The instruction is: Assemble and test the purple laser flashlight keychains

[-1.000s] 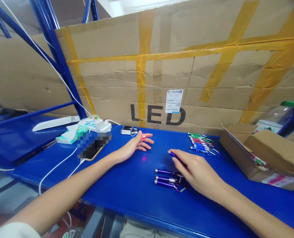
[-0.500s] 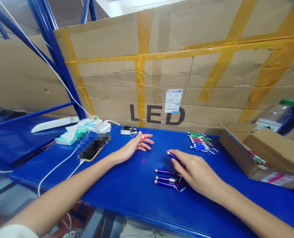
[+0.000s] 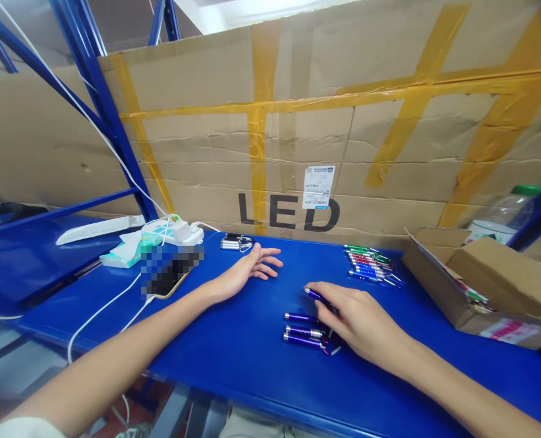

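Observation:
Between the thumb and fingers of my right hand [image 3: 356, 310] is a purple laser pointer [image 3: 314, 295], its silver tip facing left. Just below it, several more purple laser pointers [image 3: 303, 336] with clips lie side by side; my right hand hides part of them. My left hand [image 3: 252, 267] is open, fingers stretched to the right, holding nothing. Behind it, near the cardboard, lie black and silver pointers [image 3: 236, 242]. Rows of green, red and blue pointers [image 3: 370, 264] lie farther back on the right.
An open cardboard box [image 3: 462, 298] with more pointers stands at the right. At the left are a phone [image 3: 167, 280], a power strip [image 3: 179, 232], a tissue pack [image 3: 122, 250] and white cables. A large cardboard sheet [image 3: 206, 164] walls off the back of the blue table [image 3: 233, 353].
My right hand has lowered slightly with the purple laser pointer. The red light on my left fingers and the red spot on the table are gone. My left hand has stayed put.

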A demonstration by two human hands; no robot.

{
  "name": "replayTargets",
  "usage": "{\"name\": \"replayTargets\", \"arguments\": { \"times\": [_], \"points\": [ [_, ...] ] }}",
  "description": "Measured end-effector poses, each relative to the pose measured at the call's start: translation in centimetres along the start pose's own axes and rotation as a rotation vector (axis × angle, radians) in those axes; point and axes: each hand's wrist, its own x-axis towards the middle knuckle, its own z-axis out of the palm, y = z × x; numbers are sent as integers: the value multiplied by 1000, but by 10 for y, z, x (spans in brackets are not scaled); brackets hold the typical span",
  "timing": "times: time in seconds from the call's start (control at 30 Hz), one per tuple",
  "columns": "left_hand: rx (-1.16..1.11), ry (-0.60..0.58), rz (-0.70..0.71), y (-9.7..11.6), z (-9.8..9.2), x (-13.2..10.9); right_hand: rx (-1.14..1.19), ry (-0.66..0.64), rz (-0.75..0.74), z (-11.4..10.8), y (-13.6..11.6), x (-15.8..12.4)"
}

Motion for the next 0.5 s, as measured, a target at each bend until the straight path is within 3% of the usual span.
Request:
{"name": "replayTargets", "arguments": {
  "times": [0.5],
  "points": [
    [2, 7, 2, 3, 2, -2, -98, -53, 119, 2, 4, 0]
  ]
}}
